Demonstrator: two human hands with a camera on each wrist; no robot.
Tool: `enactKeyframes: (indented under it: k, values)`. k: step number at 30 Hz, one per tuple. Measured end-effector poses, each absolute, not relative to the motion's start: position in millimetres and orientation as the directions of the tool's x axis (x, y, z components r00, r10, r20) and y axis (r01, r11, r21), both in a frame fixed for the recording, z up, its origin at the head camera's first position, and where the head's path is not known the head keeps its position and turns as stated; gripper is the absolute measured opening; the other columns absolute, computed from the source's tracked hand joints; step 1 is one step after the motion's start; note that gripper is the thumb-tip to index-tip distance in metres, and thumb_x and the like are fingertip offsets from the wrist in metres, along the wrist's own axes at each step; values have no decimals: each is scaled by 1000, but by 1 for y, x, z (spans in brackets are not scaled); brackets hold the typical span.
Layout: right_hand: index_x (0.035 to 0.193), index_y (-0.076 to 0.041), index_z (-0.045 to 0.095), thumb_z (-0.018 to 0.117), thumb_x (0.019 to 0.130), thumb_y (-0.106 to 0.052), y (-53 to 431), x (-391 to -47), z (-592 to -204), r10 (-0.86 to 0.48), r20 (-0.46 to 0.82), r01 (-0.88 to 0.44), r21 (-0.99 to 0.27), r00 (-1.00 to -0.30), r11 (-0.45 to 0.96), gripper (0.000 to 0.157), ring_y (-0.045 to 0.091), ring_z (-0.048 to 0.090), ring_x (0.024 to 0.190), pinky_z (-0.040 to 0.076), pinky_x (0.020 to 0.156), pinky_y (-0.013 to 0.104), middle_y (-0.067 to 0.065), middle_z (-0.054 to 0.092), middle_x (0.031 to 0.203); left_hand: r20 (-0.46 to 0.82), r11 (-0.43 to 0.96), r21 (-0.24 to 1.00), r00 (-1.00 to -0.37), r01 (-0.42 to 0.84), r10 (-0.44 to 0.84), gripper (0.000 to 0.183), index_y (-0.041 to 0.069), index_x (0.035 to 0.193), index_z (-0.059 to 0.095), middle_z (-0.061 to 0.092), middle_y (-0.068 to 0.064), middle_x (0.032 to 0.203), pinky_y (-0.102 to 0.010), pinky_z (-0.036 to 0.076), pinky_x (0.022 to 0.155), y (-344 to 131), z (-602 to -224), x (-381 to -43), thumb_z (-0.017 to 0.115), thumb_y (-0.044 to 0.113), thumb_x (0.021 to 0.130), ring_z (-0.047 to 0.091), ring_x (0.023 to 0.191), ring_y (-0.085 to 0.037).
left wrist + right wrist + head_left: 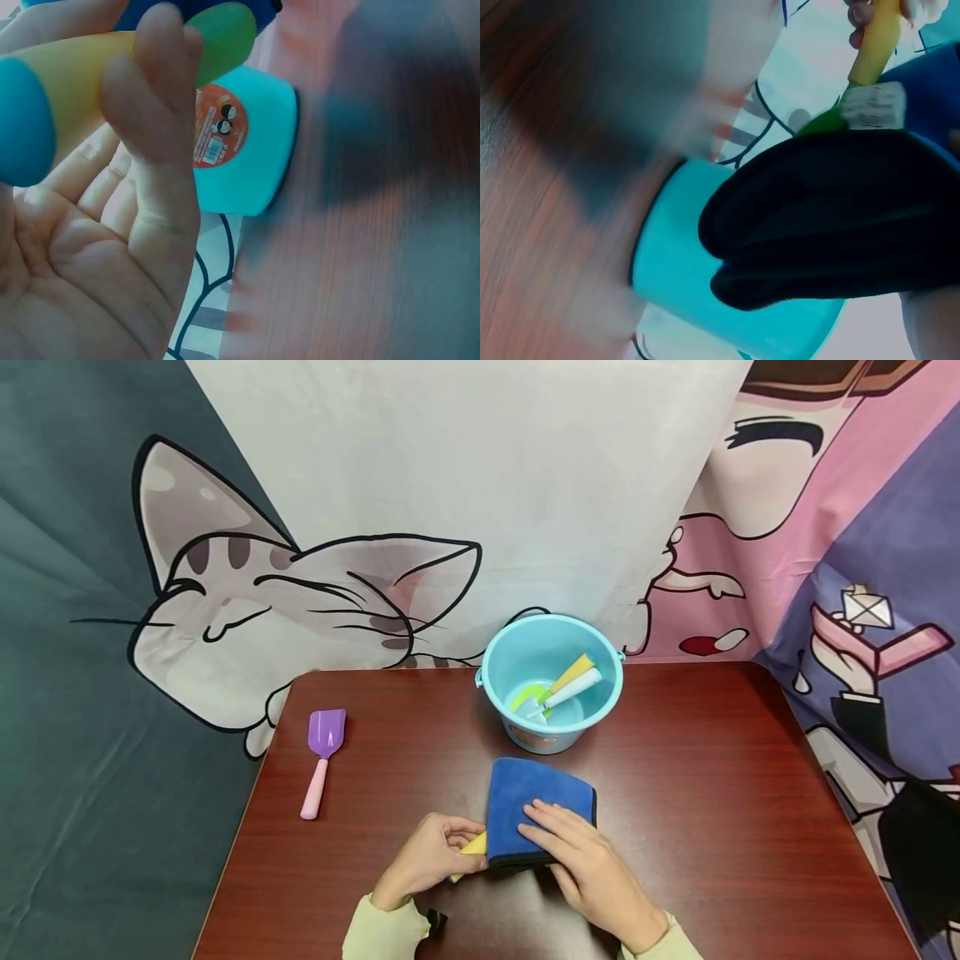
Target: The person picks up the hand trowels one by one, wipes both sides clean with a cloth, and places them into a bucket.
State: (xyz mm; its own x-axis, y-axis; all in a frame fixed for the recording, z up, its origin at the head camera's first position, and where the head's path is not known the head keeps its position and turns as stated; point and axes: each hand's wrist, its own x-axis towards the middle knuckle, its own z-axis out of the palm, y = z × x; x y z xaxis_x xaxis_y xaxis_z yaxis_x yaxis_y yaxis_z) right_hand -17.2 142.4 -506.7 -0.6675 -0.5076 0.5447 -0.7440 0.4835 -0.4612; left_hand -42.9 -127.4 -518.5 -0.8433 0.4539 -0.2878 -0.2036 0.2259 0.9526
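My left hand pinches the yellow handle of a toy tool between thumb and fingers. The handle has a blue end cap and a green neck. A folded blue cloth with black edging hides the tool's head, so its kind cannot be told. On the cloth lies my right hand, its fingers across the top and its thumb at the lower edge, gripping it. The right wrist view shows the cloth's dark folded edge with a white label beside the green neck.
A light-blue bucket stands at the table's back edge, behind the cloth. Inside lie toy tools with a yellow handle and a white handle. A purple toy shovel with a pink handle rests on the brown table at left.
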Motion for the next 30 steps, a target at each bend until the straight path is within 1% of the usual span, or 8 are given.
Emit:
enactKeyframes:
  k: [3,5,8,9,11,19,24,30]
  values:
    - [141,-13,59,37,110,-25,141,-16,-510,-549,493,-738,-452,-675,501,40,28,52,133,32,114,37,7,55,145,-259,231,958,-852,-168,456,38,-2,114,74,75,-10,89,-22,53,60,-128,-520,-43,79,3,76,70,74,-14]
    - [141,-13,58,47,106,-17,141,-15,-512,-560,466,-728,-455,-685,512,37,28,52,133,32,114,37,7,55,145,-250,233,960,-851,-156,461,37,-1,113,75,75,-9,88,-22,53,60,-129,-520,-43,79,4,77,70,72,-13]
    - [141,-12,58,63,91,-2,142,-14,-514,-555,432,-703,-474,-710,530,52,27,52,133,32,114,36,7,56,144,-243,244,959,-853,-141,462,37,1,113,75,75,-5,90,-23,55,62,-131,-520,-42,82,8,77,70,74,-14]
    - [141,-12,58,66,84,2,142,-15,-515,-552,426,-696,-478,-717,535,59,27,52,133,33,114,36,7,56,144,-241,253,958,-854,-133,462,37,2,113,75,75,-4,91,-24,55,62,-131,-520,-42,83,10,77,70,75,-14]
    - [140,-12,58,69,78,6,143,-15,-517,-540,412,-678,-490,-734,548,66,27,52,133,35,113,37,7,56,144,-235,270,956,-855,-117,462,38,3,112,76,74,-2,92,-24,56,63,-132,-519,-41,85,12,77,71,76,-15]
    - [138,-9,60,67,77,12,151,-21,-523,-435,422,-605,-514,-795,608,65,26,56,129,40,108,36,7,59,140,-196,265,962,-843,-66,501,32,12,109,78,71,-1,92,-20,52,61,-136,-521,-40,85,11,78,66,73,-10]
    - [137,-6,60,64,77,15,163,-25,-525,-334,452,-550,-530,-827,646,63,32,60,122,42,106,38,10,63,134,-182,217,973,-837,-78,516,33,9,110,78,71,-4,96,-19,51,59,-142,-523,-39,85,9,78,64,74,-9]
    - [136,-9,63,61,81,10,174,-25,-521,-143,503,-446,-555,-852,702,59,35,64,114,30,109,15,12,66,128,-196,185,976,-835,-116,514,34,4,113,76,71,-9,105,-19,53,61,-148,-525,-41,84,8,80,67,78,-10]
